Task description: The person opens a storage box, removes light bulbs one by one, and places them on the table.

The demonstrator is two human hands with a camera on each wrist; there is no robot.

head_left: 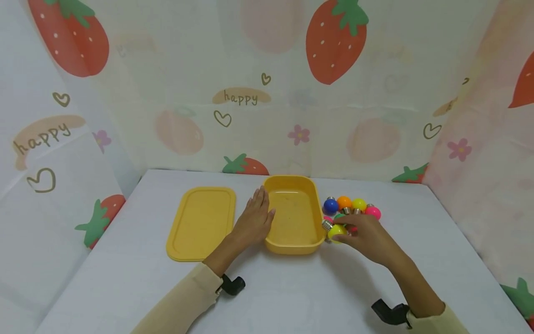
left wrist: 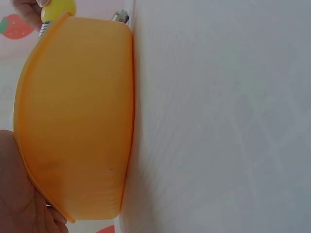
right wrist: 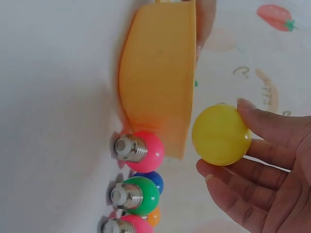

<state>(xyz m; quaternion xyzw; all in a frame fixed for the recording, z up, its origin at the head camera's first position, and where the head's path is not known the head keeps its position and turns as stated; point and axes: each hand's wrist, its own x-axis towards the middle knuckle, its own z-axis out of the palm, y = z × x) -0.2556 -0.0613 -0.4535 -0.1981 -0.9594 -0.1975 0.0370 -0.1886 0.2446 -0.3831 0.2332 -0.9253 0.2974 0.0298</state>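
A yellow light bulb [right wrist: 221, 135] is pinched between the thumb and fingers of my right hand [head_left: 363, 234]. In the head view this yellow bulb [head_left: 337, 233] is beside the right wall of a yellow plastic box [head_left: 294, 248], its metal base pointing toward the box. My left hand [head_left: 255, 218] lies with straight fingers along the box's left rim, touching it. Under and behind my right hand are several more bulbs, among them a blue bulb [head_left: 331, 205], an orange bulb [head_left: 344, 202], a green bulb [right wrist: 141, 195] and a pink bulb [right wrist: 148, 151]. My right hand partly hides some of them.
Left of the box, a flat yellow lid [head_left: 200, 222] lies on the white table [head_left: 283, 297]. A fabric backdrop [head_left: 187, 69] printed with strawberries stands behind and at both sides. Each wrist carries a black camera mount, such as the left mount [head_left: 232, 285].
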